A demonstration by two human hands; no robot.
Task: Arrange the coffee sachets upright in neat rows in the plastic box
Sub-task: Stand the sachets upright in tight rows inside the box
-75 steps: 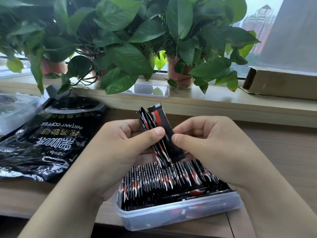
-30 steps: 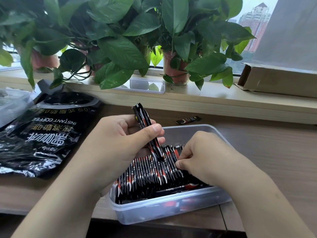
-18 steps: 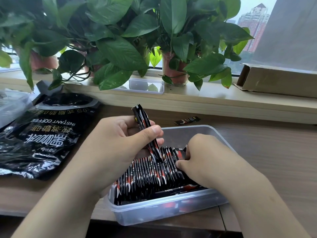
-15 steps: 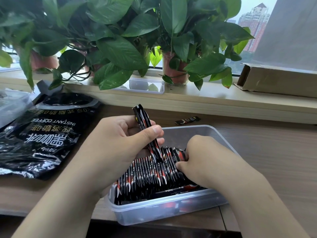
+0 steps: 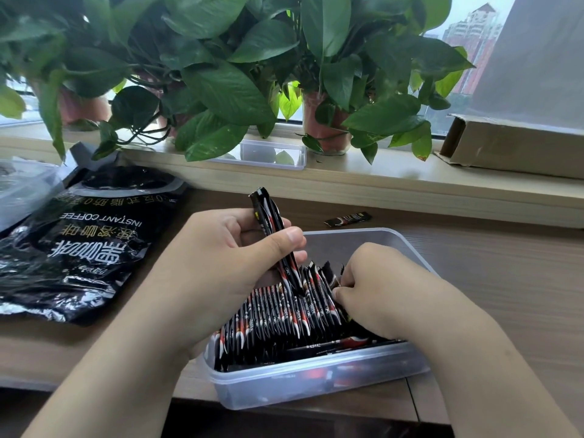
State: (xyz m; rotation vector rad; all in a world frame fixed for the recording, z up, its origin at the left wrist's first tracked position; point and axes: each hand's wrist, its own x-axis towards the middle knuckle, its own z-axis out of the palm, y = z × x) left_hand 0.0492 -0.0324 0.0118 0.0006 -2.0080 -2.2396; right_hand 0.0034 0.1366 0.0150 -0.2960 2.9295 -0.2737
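A clear plastic box (image 5: 319,379) sits at the near edge of the wooden table. Inside it stands a row of black-and-red coffee sachets (image 5: 278,320), leaning slightly. My left hand (image 5: 221,263) grips a small bundle of sachets (image 5: 268,216) that sticks up above the row. My right hand (image 5: 385,289) is down in the box at the far end of the row, its curled fingers pinching a sachet there. One loose sachet (image 5: 347,219) lies flat on the table beyond the box.
A large black instant coffee bag (image 5: 76,248) lies open on the left. Potted plants (image 5: 322,128), a small clear container (image 5: 271,154) and a cardboard box (image 5: 512,147) stand on the windowsill behind. Bare table lies to the right.
My right hand took one sachet from the bundle down into the box and pushed it against the far end of the row. My left hand kept its bundle almost still.
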